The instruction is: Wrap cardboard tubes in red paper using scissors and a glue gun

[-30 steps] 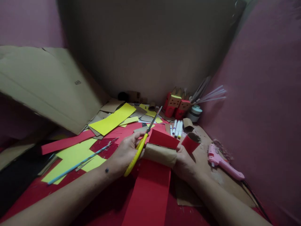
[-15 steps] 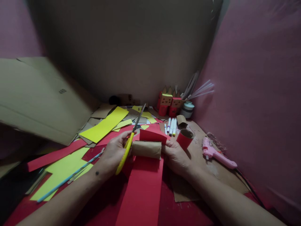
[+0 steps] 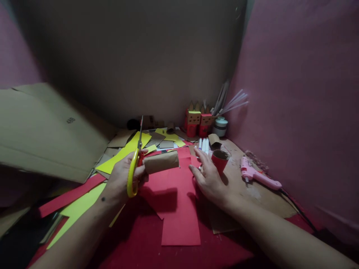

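My left hand [image 3: 121, 175] is closed on yellow-handled scissors [image 3: 131, 175], their blades pointing up and away. The same hand also grips one end of a bare brown cardboard tube [image 3: 162, 163], which is held sideways over the work surface. A red paper strip [image 3: 181, 228] lies flat below the tube, with the tube's shadow on it. My right hand [image 3: 211, 180] is open, its fingers spread just right of the strip, and it holds nothing. Close behind that hand stands a tube wrapped in red [image 3: 220, 161].
To the right lies a pink glue gun [image 3: 258, 176] with a cord. White markers [image 3: 206, 145], two red figures with cardboard faces [image 3: 194, 118] and a lidded jar [image 3: 220, 127] are farther back. Yellow paper [image 3: 81, 209] and other scraps spread left, beside a large cardboard panel [image 3: 50, 130].
My right hand has let go and opened. The red strip has gone from beside the tube to flat on the table. My left hand has moved left with the scissors and tube.
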### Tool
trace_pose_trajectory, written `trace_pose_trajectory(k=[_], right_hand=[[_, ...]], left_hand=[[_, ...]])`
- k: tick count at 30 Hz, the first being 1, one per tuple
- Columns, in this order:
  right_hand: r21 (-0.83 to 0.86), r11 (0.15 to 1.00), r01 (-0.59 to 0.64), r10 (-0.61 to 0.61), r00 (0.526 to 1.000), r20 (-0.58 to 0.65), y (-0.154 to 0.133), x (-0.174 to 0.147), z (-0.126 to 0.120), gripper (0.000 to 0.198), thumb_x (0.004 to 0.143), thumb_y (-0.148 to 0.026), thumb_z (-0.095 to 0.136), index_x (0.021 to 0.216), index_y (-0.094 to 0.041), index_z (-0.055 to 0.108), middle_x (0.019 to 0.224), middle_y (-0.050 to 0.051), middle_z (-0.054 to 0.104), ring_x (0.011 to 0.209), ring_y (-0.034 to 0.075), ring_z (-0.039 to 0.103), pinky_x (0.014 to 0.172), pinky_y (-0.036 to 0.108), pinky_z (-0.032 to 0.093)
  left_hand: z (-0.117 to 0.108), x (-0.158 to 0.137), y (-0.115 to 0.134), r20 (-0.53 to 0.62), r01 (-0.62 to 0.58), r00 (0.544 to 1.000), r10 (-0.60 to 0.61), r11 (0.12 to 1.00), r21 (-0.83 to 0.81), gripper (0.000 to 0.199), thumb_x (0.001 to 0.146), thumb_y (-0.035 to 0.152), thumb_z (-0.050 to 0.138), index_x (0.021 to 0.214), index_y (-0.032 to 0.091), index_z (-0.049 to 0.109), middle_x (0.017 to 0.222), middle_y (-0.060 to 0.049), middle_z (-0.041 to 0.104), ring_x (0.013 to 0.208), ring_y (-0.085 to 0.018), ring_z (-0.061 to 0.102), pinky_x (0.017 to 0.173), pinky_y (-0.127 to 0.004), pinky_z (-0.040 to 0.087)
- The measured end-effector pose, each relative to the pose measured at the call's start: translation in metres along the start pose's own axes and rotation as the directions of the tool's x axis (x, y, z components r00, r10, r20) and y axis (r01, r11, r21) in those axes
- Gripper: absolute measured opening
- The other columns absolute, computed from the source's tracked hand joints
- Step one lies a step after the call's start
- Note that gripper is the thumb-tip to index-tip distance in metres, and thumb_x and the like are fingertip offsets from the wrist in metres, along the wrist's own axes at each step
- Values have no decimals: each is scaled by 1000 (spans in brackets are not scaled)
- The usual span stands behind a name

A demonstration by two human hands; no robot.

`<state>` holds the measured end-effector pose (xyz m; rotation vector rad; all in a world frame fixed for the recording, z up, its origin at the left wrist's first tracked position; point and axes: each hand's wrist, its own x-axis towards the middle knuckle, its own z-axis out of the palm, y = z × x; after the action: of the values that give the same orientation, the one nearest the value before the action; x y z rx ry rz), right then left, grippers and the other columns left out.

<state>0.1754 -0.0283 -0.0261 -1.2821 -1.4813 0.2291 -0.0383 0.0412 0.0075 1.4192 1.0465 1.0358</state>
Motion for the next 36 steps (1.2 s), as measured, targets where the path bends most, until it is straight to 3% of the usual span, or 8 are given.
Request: trace_pose_trajectory(k=[3, 6, 10, 16, 18, 24, 31, 36], right_hand=[[-19, 984, 176, -176, 984, 14, -11, -8, -1, 32, 82, -23, 60, 114, -22, 58, 106, 8, 55, 101, 22, 52, 91, 41, 42], [84, 981, 173, -181, 979, 97, -17, -11, 0, 13, 80, -25, 65, 92, -21, 65, 80, 3, 53, 76, 17, 52, 70, 32, 45], [266, 962, 53, -96, 984, 153, -17, -10, 0, 11, 80, -25, 66, 72, -18, 66, 68, 0, 52, 63, 12, 48, 60, 28, 40], [398, 877, -270, 127, 928, 350, -17, -10, -6, 21, 82, -29, 61, 64, -17, 64, 61, 0, 58, 59, 11, 51, 60, 26, 40], [471, 803, -366, 170, 897, 407, -17, -9, -7, 30, 84, -34, 57, 62, -16, 63, 60, 2, 59, 58, 11, 51, 60, 27, 40], [703, 333, -628, 393, 770, 502, -19, -4, -5, 20, 74, -36, 65, 75, -16, 64, 71, 4, 58, 61, 15, 50, 52, 27, 40], [680, 312, -664, 422, 738, 527, -15, -2, -1, 20, 72, -33, 66, 80, -15, 68, 82, 12, 67, 83, 26, 58, 72, 38, 46], [605, 102, -789, 267, 608, 748, -12, -3, -3, 27, 72, -25, 67, 93, -8, 69, 84, 14, 70, 80, 25, 62, 71, 38, 49]], left_hand=[[0, -2, 0, 39, 6, 999, -7, 1000, 18, 53, 60, 22, 63, 110, 15, 50, 39, 7, 51, 32, -9, 43, 32, -15, 32], [4, -5, -3, 102, 19, 995, -21, 1000, 25, 53, 60, 24, 66, 110, 16, 50, 42, 6, 54, 34, -9, 45, 33, -16, 33], [13, -9, -4, 97, 90, 992, -84, 994, -64, 58, 54, 26, 72, 108, 17, 50, 43, 9, 50, 32, -9, 43, 31, -17, 33], [19, -13, -2, 11, -17, 1000, 18, 995, -101, 58, 56, 23, 74, 109, 18, 50, 52, 10, 51, 35, -7, 47, 32, -15, 34], [19, -14, -3, -51, -104, 994, 99, 991, -89, 57, 59, 25, 72, 110, 18, 49, 58, 9, 53, 36, -7, 49, 31, -16, 34], [24, -23, -8, -100, -324, 942, 321, 946, -15, 48, 70, 22, 66, 114, 18, 48, 76, 4, 58, 47, -6, 52, 40, -18, 44], [24, -27, -13, -14, -478, 878, 479, 877, 42, 42, 78, 17, 61, 118, 23, 49, 81, 2, 60, 66, -9, 58, 49, -17, 45], [26, -29, -14, 36, -480, 877, 478, 875, 66, 41, 79, 19, 61, 117, 23, 50, 82, 1, 61, 65, -9, 58, 53, -19, 47]])
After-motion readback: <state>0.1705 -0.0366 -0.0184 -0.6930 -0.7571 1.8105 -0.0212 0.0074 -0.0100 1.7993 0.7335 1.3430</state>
